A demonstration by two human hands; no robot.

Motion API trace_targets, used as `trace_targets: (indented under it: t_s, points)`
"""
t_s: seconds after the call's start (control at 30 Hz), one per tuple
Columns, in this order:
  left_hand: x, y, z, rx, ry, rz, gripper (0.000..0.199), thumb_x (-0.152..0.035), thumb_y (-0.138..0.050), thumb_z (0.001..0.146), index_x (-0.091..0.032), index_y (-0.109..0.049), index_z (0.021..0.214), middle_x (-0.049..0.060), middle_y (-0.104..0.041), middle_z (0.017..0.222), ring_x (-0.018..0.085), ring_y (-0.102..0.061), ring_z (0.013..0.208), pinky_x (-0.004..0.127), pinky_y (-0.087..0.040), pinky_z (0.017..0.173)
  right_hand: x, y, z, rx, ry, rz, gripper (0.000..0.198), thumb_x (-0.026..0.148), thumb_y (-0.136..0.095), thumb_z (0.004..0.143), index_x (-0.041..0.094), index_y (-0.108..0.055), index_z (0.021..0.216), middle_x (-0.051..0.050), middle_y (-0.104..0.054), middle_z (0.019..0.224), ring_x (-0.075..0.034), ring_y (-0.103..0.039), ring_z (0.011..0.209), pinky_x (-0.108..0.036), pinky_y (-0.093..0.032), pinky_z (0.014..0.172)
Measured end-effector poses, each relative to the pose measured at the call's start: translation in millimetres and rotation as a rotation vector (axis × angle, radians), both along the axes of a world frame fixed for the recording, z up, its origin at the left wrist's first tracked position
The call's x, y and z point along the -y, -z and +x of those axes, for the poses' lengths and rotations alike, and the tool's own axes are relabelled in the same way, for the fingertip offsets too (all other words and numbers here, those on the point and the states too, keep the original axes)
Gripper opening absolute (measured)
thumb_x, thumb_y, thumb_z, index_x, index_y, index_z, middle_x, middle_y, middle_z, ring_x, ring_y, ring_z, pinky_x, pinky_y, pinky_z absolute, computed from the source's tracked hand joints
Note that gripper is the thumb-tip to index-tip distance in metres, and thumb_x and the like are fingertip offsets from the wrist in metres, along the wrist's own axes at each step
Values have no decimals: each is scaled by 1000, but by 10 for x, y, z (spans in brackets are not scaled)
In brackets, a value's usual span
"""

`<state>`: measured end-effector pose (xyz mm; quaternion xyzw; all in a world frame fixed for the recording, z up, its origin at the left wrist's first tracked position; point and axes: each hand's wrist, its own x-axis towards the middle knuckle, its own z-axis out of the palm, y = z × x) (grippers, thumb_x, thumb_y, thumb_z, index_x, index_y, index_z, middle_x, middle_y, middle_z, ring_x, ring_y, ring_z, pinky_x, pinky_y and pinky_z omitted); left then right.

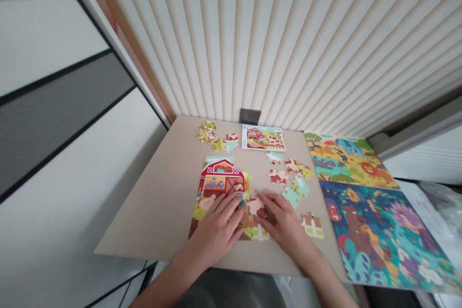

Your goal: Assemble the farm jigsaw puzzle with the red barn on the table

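Observation:
A partly joined jigsaw puzzle (218, 173) with a red barn lies flat on the table near its front edge. My left hand (221, 219) rests on its lower middle, palm down, fingers stretched out over the joined pieces. At the puzzle's right side, my right hand (283, 219) grips a puzzle piece (257, 206) with a brown-and-white cow pattern between thumb and fingers. That piece lies against the puzzle's edge; whether it is fully seated I cannot tell. A loose piece with a white fence (313, 225) lies to the right of my right hand.
Loose pieces lie at the back left (208, 134) and to the right (290, 195). A picture card (263, 138) of the barn scene stands near the wall socket (250, 116). Two finished puzzles, a savanna (346, 159) and a blue forest (386, 236), cover the right side.

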<state>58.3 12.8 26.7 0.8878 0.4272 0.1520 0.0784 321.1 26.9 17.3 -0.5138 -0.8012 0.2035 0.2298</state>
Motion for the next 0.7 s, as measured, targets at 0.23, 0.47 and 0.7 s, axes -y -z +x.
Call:
trace_targets:
  t_s: [0.23, 0.47, 0.7]
  points:
    - [31, 134, -16, -52, -24, 14, 55, -39, -59, 103, -22, -51, 154, 10, -38, 170, 34, -36, 157, 58, -39, 126, 20, -90, 52, 236, 15, 101, 56, 49, -70, 98, 28, -59, 148, -13, -70, 118, -33, -67, 106, -51, -56, 93]
    - [9, 110, -109, -45, 1, 32, 54, -38, -60, 102, -24, -52, 153, 8, -38, 170, 32, -39, 156, 56, -44, 124, -222, -221, -4, 332, 56, 191, 46, 45, -64, 103, 27, -62, 145, -13, -69, 126, -34, -64, 118, -51, -51, 100]
    - [17, -19, -159, -30, 20, 11, 60, -39, -66, 98, -28, -50, 155, 8, -42, 168, 33, -44, 152, 53, -50, 119, -508, -104, -64, 365, 120, 230, 43, 43, -60, 104, 25, -62, 144, -15, -68, 126, -36, -64, 116, -52, -52, 96]
